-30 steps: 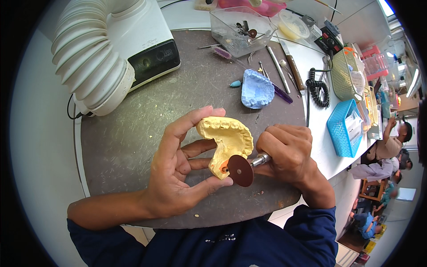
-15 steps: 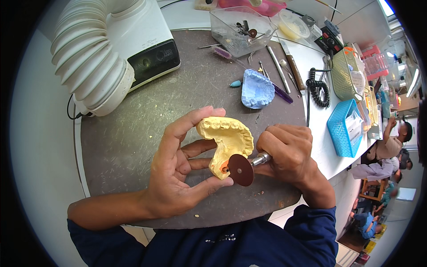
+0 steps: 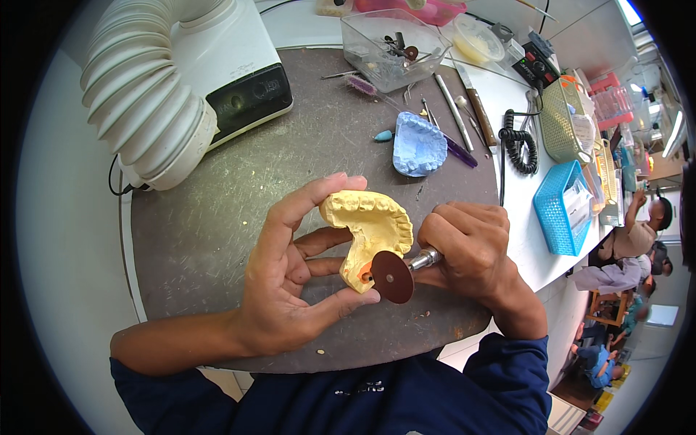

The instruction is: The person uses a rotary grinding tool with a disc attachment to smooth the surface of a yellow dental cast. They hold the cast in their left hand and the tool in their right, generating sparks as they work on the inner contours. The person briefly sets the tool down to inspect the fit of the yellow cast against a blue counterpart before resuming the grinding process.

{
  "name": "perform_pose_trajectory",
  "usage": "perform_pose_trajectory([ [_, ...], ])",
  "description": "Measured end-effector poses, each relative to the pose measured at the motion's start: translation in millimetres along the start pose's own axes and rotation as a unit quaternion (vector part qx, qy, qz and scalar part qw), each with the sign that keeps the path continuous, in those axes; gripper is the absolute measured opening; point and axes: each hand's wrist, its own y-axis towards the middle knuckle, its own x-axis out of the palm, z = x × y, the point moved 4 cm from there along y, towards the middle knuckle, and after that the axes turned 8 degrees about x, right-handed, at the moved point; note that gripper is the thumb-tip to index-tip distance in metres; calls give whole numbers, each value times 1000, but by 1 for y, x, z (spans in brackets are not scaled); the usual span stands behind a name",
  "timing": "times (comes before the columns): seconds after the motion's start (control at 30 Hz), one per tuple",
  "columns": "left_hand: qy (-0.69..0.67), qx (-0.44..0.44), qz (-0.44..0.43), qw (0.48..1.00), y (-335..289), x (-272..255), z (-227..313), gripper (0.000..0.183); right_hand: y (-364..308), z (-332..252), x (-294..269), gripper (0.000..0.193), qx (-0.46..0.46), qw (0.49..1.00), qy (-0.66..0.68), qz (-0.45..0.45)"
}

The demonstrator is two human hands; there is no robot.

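Note:
Between the thumb and fingers of my left hand (image 3: pixel 290 268) is a yellow plaster dental cast (image 3: pixel 395 225), held up over the bench with its row of teeth facing up and right. My right hand (image 3: pixel 467 246) is closed round a metal rotary handpiece (image 3: pixel 426 258). On its tip sits a brown cutting disc (image 3: pixel 393 278), in front of the cast's lower end, close to my left thumb. An orange-red patch shows on the cast beside the disc. Whether the disc touches the plaster I cannot tell. Beyond my hands a blue dental cast (image 3: pixel 420 147) lies on the dark bench.
A white extractor with a ribbed hose (image 3: pixel 145 94) stands at the left. Behind the blue cast are a clear tray (image 3: pixel 395 61) of small parts, a knife (image 3: pixel 476 105) and several slim tools. A blue basket (image 3: pixel 562 210) and coiled black cord (image 3: pixel 520 148) are at the right; people sit beyond.

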Motion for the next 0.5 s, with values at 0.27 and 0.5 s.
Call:
perform_pose_trajectory([
  [0.27, 4, -3, -4, 1000, 0, 0, 0, 100, 0, 0, 1, 50, -6, 1000, -6, 1],
  [0.5, 8, -13, -1, 1000, 1, 1, 1, 99, 0, -1, 1, 49, -11, 1000, -12, -3],
])
